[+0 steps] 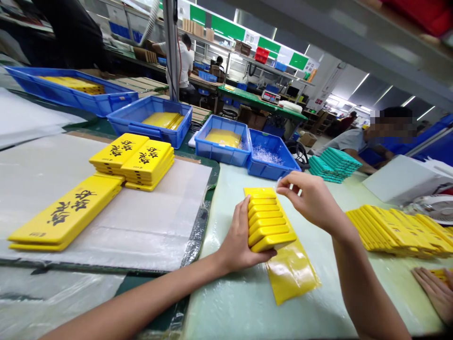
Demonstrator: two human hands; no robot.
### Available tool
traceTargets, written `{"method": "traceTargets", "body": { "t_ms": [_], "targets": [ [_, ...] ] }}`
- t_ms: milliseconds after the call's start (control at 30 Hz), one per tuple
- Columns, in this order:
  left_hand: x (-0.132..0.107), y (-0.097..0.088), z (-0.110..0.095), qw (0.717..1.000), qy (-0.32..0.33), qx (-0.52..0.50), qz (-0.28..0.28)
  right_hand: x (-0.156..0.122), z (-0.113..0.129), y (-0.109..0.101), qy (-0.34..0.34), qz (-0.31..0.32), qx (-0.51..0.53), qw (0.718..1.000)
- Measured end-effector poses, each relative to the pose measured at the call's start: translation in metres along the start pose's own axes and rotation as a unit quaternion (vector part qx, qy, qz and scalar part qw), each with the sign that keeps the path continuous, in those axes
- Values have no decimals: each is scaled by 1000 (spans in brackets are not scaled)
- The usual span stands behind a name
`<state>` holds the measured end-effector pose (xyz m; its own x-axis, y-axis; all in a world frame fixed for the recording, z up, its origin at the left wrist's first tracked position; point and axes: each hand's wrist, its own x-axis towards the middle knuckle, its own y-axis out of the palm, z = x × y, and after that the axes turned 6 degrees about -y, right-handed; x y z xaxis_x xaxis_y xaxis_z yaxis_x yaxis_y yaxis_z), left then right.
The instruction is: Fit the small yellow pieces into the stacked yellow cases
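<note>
My left hand [240, 238] is wrapped round a short row of flat yellow cases [268, 219], held on edge and tilted, with their rounded ends towards me. Under and beside them on the worktop lies a glossy yellow film sheet [292, 271]. My right hand [307, 193] is raised at the upper right of the cases, thumb and forefinger pinched together. A faint clear bit shows at those fingertips, too small to name. To the left, more yellow cases with black lettering [146, 158] stand stacked, and a longer pile of them [65, 215] lies nearer me.
Blue bins [221, 151] line the back, several with yellow sheets; one bin [269, 165] holds clear scraps. Teal cases [334, 165] and a row of yellow cases [396, 231] stand at right. Another person's hand [435, 293] is at the lower right; a co-worker [354, 141] sits opposite.
</note>
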<state>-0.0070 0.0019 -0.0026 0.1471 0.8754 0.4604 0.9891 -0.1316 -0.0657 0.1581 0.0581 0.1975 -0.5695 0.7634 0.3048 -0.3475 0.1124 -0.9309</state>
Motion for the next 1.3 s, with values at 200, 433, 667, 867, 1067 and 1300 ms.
{"method": "traceTargets", "body": {
  "t_ms": [200,433,667,867,1067,1300],
  "targets": [
    [-1,0,1,1000,-9,7,2,-4,4,16,-21,75,64,995],
    [0,-1,-1,1000,-7,11,2,-5,-21,5,47,13,-133,990],
    [0,-1,-2,1000,-22,10,1,23,18,33,-55,48,104,992],
    [-1,-2,0,1000,-12,23,5,14,-12,3,78,130,-129,980],
    [-1,-2,-1,1000,-17,23,1,20,9,11,-14,23,101,995],
    [-1,-2,0,999,-17,28,3,23,7,18,7,108,3,994]
  ]
}}
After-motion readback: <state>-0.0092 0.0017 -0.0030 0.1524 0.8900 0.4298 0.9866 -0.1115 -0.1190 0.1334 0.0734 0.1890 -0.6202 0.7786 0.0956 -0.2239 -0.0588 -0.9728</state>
